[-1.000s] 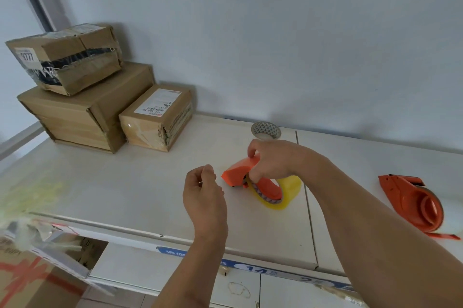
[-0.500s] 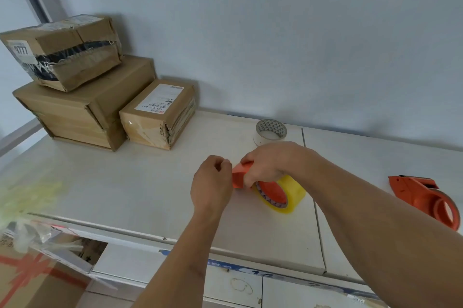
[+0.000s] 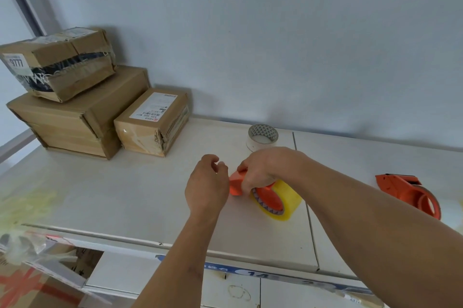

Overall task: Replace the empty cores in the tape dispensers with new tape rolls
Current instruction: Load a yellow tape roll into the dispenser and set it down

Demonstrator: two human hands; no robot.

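An orange tape dispenser (image 3: 268, 195) loaded with a yellowish clear tape roll (image 3: 288, 202) rests on the white shelf top (image 3: 125, 195). My right hand (image 3: 260, 170) grips the dispenser from above near its front end. My left hand (image 3: 208, 185) hovers just left of the dispenser's nose, fingers curled loosely with thumb and forefinger close together; I cannot see anything held in it. An empty core (image 3: 263, 137) with a triangle-patterned inside stands upright behind my right hand. A second orange dispenser (image 3: 411, 192) lies at the far right with no tape visible on it.
Cardboard boxes (image 3: 75, 112) are stacked at the back left, with a smaller labelled box (image 3: 155, 122) beside them. A grey wall runs behind the shelf. Below the front edge at left sit a plastic bag (image 3: 22, 245) and a carton.
My left hand has moved right and forward, from mid-shelf up to the dispenser's nose. My right hand keeps its grip on the dispenser. The camera has shifted slightly.
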